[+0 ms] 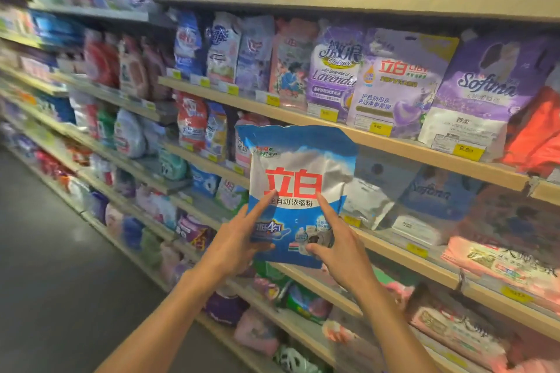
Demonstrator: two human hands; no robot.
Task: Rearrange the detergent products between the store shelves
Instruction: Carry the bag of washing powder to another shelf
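both grips on one item: blue-and-white detergent powder bag (300, 179), big red 立白 on the front, held upright in the air in front of the shelving, top tipped slightly left; can't tell if its back touches a shelf

left grip (233, 244) holds the bag's lower left corner: thumb flat across the front, index finger (263, 206) straight up the front to the foot of the red characters, other fingers hidden behind the bag

right grip (342, 248) does the same at lower right: thumb on the washing-machine print, index straight up to just under the red characters, other fingers hidden behind

bag body stands above both grips, top edge crumpled

up-right of the right grip, behind the bag top: wooden shelf edge (394, 142) with yellow price tags (377, 127)

on that shelf, further up-right, side by side: purple lavender bag (333, 70), purple 立白 bag (397, 82), purple Sofima bag (481, 91)

right of the right grip, level with the held bag's middle: blue Sofima bag (439, 191) on the next shelf down, blurred

down-right of the right grip: pink flat packs (500, 263) lying on a lower shelf

left of the left grip: rows of bags along the aisle, too blurred to read

down-left of the left grip: grey aisle floor (45, 251)
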